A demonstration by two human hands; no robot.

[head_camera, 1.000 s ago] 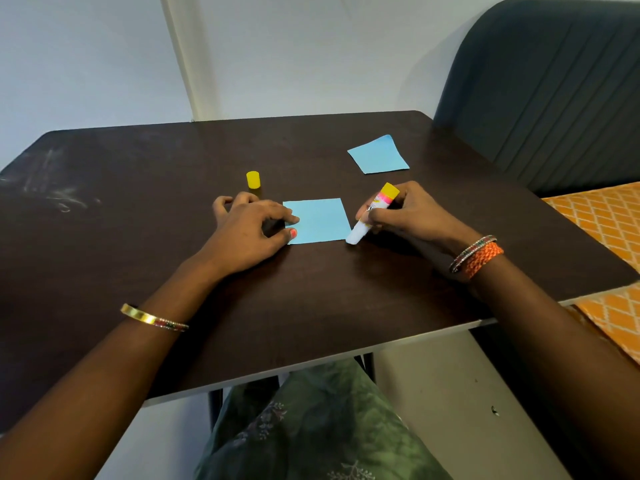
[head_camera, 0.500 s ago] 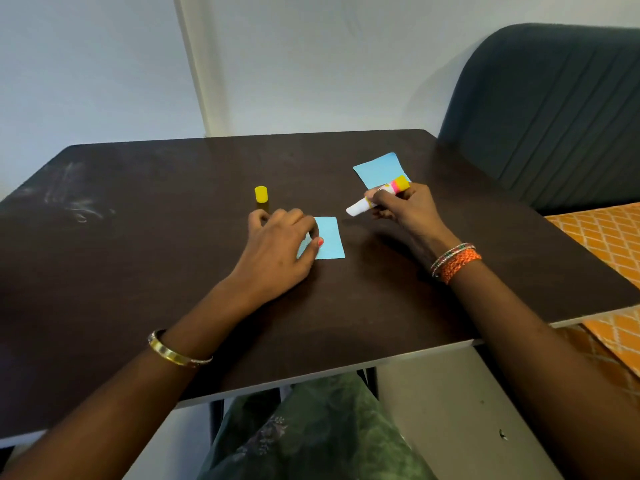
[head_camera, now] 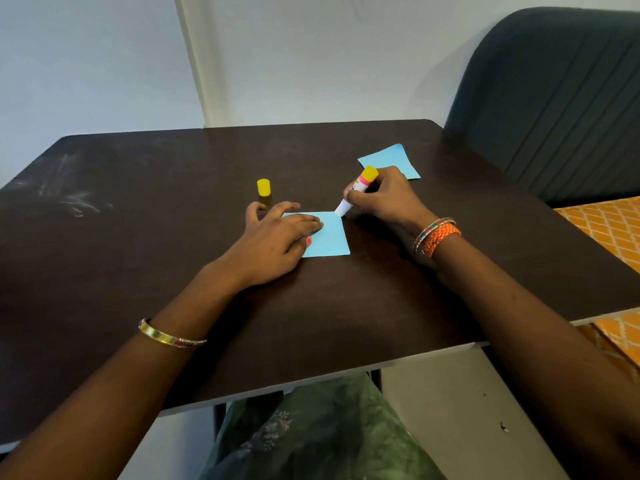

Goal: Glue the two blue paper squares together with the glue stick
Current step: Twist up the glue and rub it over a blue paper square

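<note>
My right hand (head_camera: 384, 199) curls its fingers and thumb around the glue stick (head_camera: 355, 192), just right of the frame's centre. The stick tilts, its yellow end up toward the upper right and its white tip down at the far right corner of the nearer blue paper square (head_camera: 329, 235); I cannot tell whether the tip truly presses the paper or only meets its edge. My left hand (head_camera: 277, 237) lies flat on the left part of that same square, fingers straight and spread a little, the thumb reaching onto the blue near its lower edge, pinning the sheet to the dark table (head_camera: 173, 271). The square sits at the centre of the frame, its right half uncovered.

The second blue paper square (head_camera: 398, 161) lies flat further up and to the right, partly hidden behind my right hand and the stick's yellow end, apart from the first square. The yellow cap (head_camera: 263, 187) stands upright on the table just above my left hand's fingers, left of centre.

Orange and beaded bangles (head_camera: 438, 235) ring my right wrist; a gold bangle (head_camera: 169, 337) circles my left forearm in the lower left. A dark padded chair back (head_camera: 554, 98) fills the upper right, with orange patterned cloth (head_camera: 609, 230) at the right edge
</note>
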